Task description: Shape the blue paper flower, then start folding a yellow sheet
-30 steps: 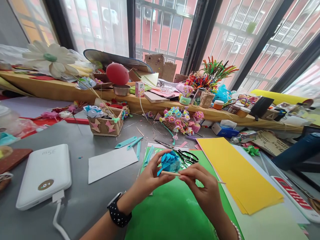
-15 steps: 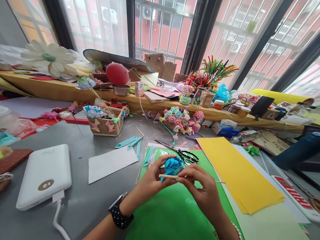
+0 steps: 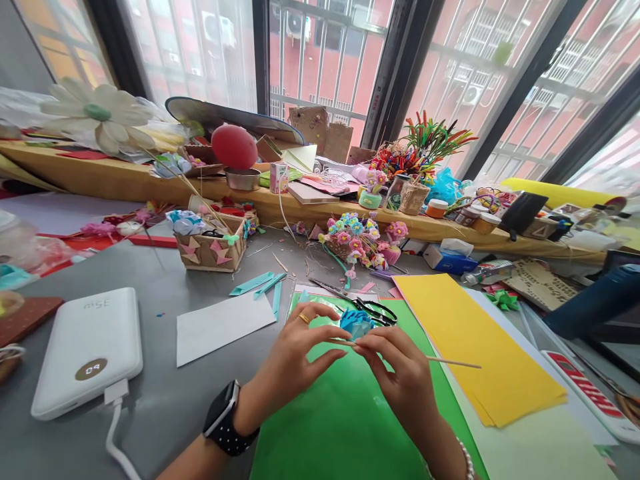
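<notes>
My right hand (image 3: pixel 400 367) pinches a thin pale wooden stick (image 3: pixel 455 362) between thumb and fingers. The stick lies nearly level; its far end sticks out to the right over the yellow paper. Close to its left end is my left hand (image 3: pixel 297 350), thumb and forefinger spread apart around that end. A folded blue paper flower (image 3: pixel 357 323) shows just beyond the fingertips; whether it is fixed to the stick or touched by the fingers I cannot tell. Behind the flower, black-handled scissors (image 3: pixel 377 311) lie on the green sheet (image 3: pixel 345 420).
White paper (image 3: pixel 225 330) and teal paper strips (image 3: pixel 253 283) lie left of the hands. A white power bank (image 3: pixel 90 353) with a cable is farther left. Yellow paper (image 3: pixel 475 347) lies right. A cardboard basket (image 3: pixel 213 253) and small crocheted-looking flowers (image 3: pixel 355 233) stand behind.
My left hand has loosened from around the blue flower, its fingers now apart. The stick has shifted to the right, and the flower sits slightly farther right.
</notes>
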Available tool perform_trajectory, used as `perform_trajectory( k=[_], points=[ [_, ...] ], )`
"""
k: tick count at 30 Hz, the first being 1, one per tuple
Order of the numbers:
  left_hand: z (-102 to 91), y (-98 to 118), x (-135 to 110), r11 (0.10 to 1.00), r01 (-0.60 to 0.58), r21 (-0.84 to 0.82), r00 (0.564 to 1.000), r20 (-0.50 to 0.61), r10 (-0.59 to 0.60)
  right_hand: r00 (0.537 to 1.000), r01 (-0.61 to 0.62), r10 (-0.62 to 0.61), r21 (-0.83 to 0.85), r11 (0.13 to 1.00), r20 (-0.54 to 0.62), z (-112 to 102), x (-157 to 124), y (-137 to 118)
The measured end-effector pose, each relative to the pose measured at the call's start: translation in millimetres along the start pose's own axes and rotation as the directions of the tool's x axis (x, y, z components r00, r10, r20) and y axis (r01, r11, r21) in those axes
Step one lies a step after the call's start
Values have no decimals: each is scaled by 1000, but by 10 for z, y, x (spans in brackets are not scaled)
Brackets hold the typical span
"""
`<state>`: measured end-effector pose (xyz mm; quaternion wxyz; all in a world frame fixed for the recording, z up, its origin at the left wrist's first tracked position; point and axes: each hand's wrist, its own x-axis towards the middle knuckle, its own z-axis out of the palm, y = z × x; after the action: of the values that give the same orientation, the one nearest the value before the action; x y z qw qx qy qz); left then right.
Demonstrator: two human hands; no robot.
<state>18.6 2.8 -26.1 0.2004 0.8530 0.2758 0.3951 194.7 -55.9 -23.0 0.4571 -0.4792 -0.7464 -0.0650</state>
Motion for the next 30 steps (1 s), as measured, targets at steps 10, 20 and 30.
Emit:
perform_trajectory(
  k=[10,20,30],
  points=[
    [48,8,12,999,-5,39,1000,27,4,990,-52,44,51,997,131,36,-21,13],
    [61,13,-2,998,55,-16,998,18,-55,984,-97,76,125,987,158,44,-12,22],
    [-20,35,36,980,119,-158,987,122,-101,996,-17,11,74,997,91,45,-14,6]
  ],
)
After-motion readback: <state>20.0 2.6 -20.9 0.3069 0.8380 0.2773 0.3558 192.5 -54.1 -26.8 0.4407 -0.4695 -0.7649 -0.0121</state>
